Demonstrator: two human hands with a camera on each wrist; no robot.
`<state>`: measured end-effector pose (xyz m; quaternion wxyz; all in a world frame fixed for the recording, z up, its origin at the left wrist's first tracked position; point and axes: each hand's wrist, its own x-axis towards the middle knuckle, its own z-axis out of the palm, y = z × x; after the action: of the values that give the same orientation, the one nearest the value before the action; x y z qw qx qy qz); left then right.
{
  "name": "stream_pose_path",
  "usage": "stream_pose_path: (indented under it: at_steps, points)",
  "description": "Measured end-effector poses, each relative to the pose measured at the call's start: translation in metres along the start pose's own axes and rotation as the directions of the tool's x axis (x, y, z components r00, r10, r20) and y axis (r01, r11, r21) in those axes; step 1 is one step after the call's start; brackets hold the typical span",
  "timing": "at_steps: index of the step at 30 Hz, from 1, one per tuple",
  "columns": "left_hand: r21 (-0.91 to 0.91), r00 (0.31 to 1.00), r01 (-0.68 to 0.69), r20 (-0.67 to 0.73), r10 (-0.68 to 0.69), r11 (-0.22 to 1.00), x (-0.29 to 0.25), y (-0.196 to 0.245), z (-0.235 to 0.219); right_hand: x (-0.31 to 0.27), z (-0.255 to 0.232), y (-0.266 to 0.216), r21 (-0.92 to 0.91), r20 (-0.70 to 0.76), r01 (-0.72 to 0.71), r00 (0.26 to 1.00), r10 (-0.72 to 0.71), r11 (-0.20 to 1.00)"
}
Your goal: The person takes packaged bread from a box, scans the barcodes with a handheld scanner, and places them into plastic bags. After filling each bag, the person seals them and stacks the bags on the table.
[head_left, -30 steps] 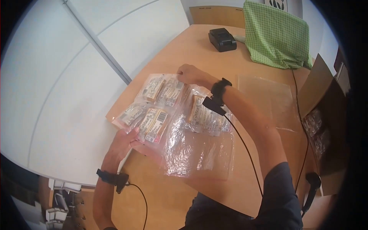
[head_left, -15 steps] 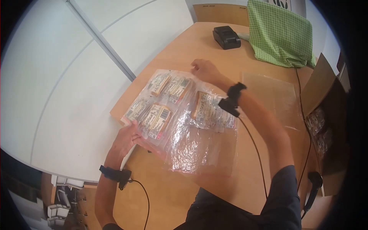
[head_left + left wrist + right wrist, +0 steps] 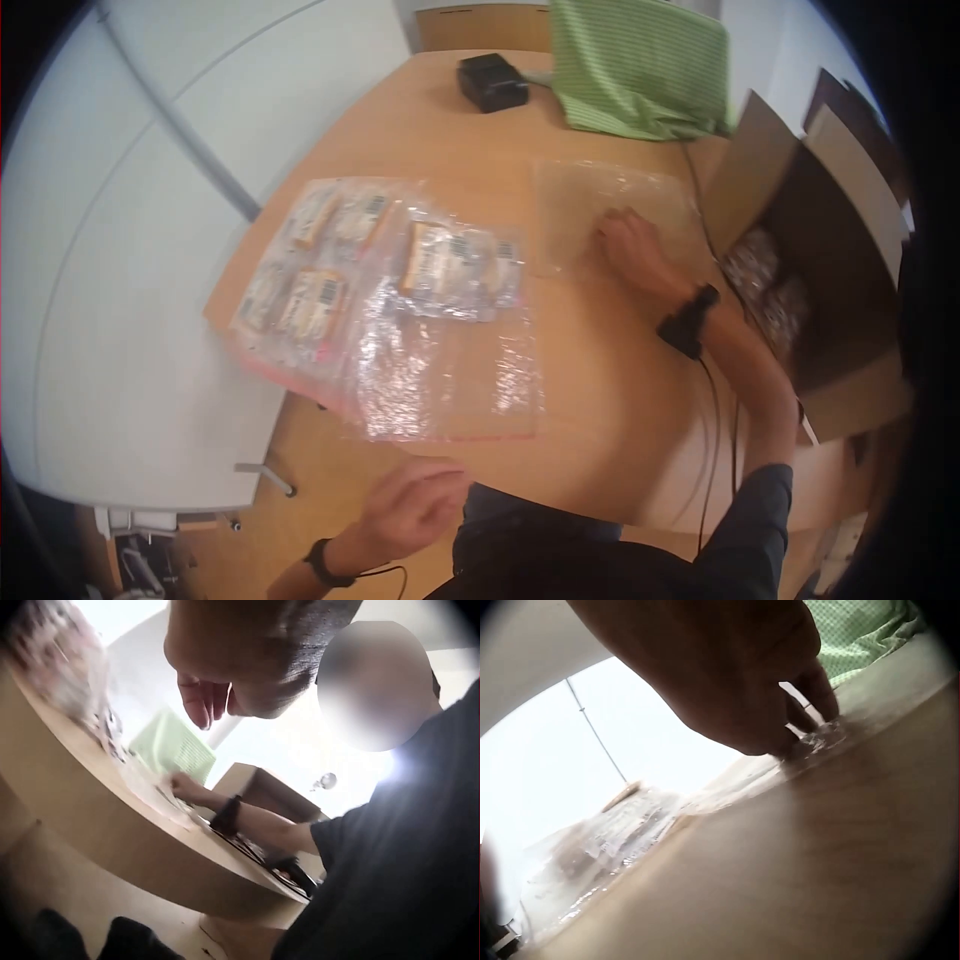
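Note:
My right hand (image 3: 637, 252) is over a flat clear plastic bag (image 3: 565, 200) on the right of the table. In the right wrist view, its bent fingers (image 3: 817, 694) reach down to the crinkled film. My left hand (image 3: 412, 505) hangs before the table's front edge, fingers loosely curled and holding nothing. Left of the right hand lies clear plastic packaging with several labelled packets (image 3: 310, 305) in separate pockets. Beside them, more labelled packets (image 3: 440, 265) sit in the upper part of another clear bag (image 3: 440, 405), whose lower part lies flat and shiny.
An open cardboard box (image 3: 850, 330) stands at the right with shiny plastic-wrapped items (image 3: 765, 280) inside. A black device (image 3: 492, 83) and a green checked cloth (image 3: 640, 75) are at the back. A dark cable (image 3: 703, 210) runs between bag and box. White panels (image 3: 130, 280) border the left.
My left hand has let go of the packet packaging and drawn back toward my body. My right hand has moved right, from beside the packets to the flat bag. The head view has shifted right.

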<state>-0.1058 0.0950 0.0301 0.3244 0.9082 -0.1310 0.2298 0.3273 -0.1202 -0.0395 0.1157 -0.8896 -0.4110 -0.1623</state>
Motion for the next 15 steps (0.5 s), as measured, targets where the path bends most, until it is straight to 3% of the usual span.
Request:
stream_pose_path:
  at_steps: [2, 4, 7, 9, 11, 13, 15]
  points:
    - [-0.083, 1.0, -0.011, 0.021, 0.013, 0.997, 0.015, 0.011, 0.036, 0.001, -0.009, -0.008, 0.034, -0.045, -0.02, 0.999, 0.021, 0.999]
    - [-0.14, 0.999, -0.013, 0.032, 0.017, 0.99, 0.026, 0.019, 0.059, 0.0, -0.015, -0.013, 0.176, 0.032, -0.022, 0.999, 0.017, 0.984]
    - [-0.195, 0.999, 0.032, 0.019, -0.029, 0.98, 0.035, 0.032, 0.082, -0.018, -0.014, -0.019, 0.184, -0.116, 0.094, 0.991, -0.074, 0.978]
    - [-0.206, 0.999, -0.048, -0.02, 0.045, 0.977, 0.044, 0.036, 0.093, -0.021, -0.011, -0.015, 0.083, -0.143, 0.13, 0.983, -0.117, 0.988]
    - [-0.21, 0.999, -0.045, -0.03, 0.04, 0.977, 0.057, 0.045, 0.101, -0.028, -0.012, -0.021, 0.003, -0.155, 0.19, 0.97, -0.187, 0.982]
    - [-0.204, 0.999, -0.026, -0.046, 0.017, 0.979, 0.069, 0.056, 0.106, -0.035, -0.035, -0.039, 0.095, -0.204, 0.039, 0.979, -0.019, 0.995]
    - [-0.302, 0.981, -0.125, -0.181, 0.072, 0.945, 0.087, 0.068, 0.114, -0.04, -0.082, -0.064, 0.143, -0.14, 0.014, 0.99, 0.006, 0.99]
